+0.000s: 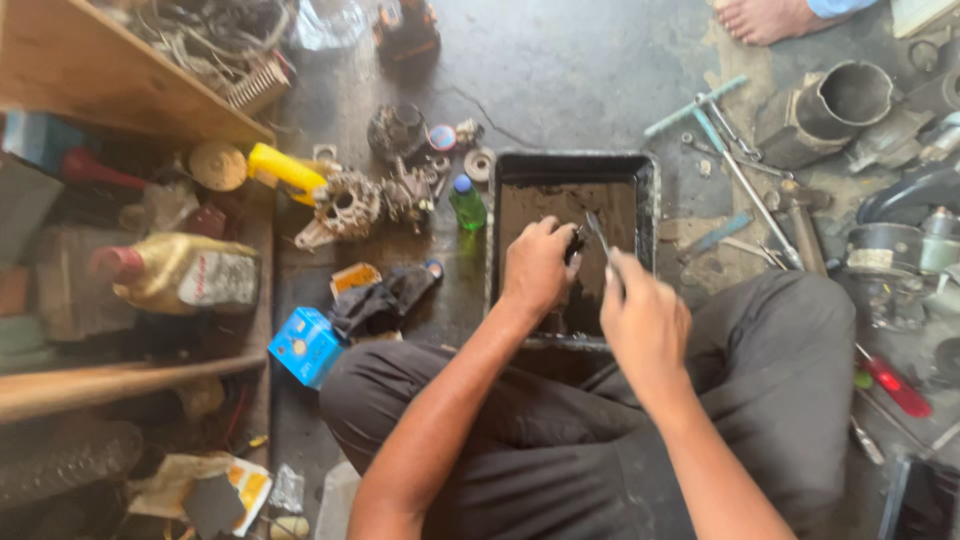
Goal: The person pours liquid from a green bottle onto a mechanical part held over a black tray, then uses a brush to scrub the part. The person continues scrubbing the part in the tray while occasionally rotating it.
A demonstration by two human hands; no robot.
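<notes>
Small dark part worked over a black tray on the floor.

Left hand point(537, 268) clenches a small dark part point(574, 240) above the black tray point(648, 200), apparently so drips fall into it. Right hand point(643, 320), wrist bent, grasps a thin metal tool point(598, 235), its tip touching the part. A green bottle point(466, 203) stands just left of the tray; a red-handled screwdriver point(893, 384) lies near right.

My trousers point(760, 400) are dark grey. The tray point(648, 200) is black with brown liquid point(545, 205). Beside it stand a green bottle point(467, 205), a yellow bottle point(285, 170) and a blue box point(305, 345).
</notes>
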